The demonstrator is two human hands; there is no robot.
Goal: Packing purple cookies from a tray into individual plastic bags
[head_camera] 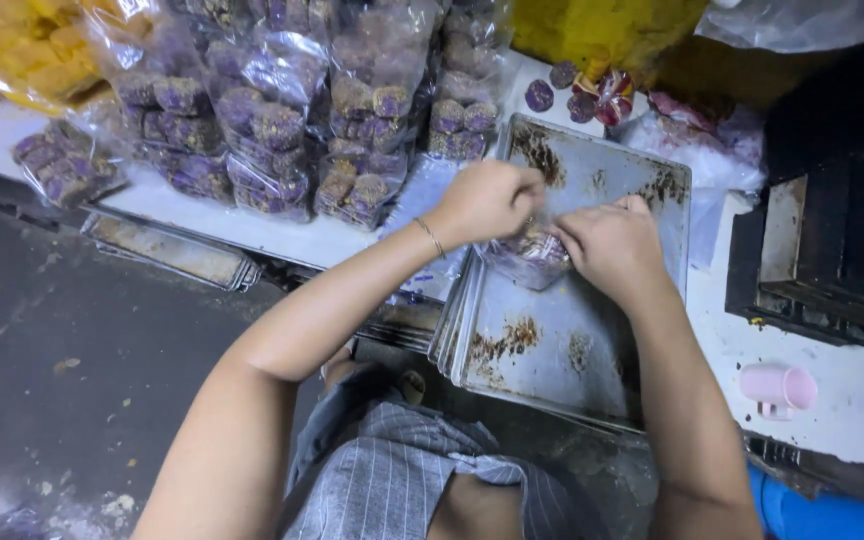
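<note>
Gripping plastic bag (532,258) between hands, left (487,200), right (610,245)

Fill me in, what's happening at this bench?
A person has both hands on a small clear bag of purple cakes, held over a stack of stained metal trays. The left hand and right hand pinch the bag's top. Many filled bags of the same cakes are piled on the white table behind. A pink cup lies on its side to the right.

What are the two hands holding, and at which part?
Both the left hand and right hand grip a clear bag of cakes at its top.
</note>
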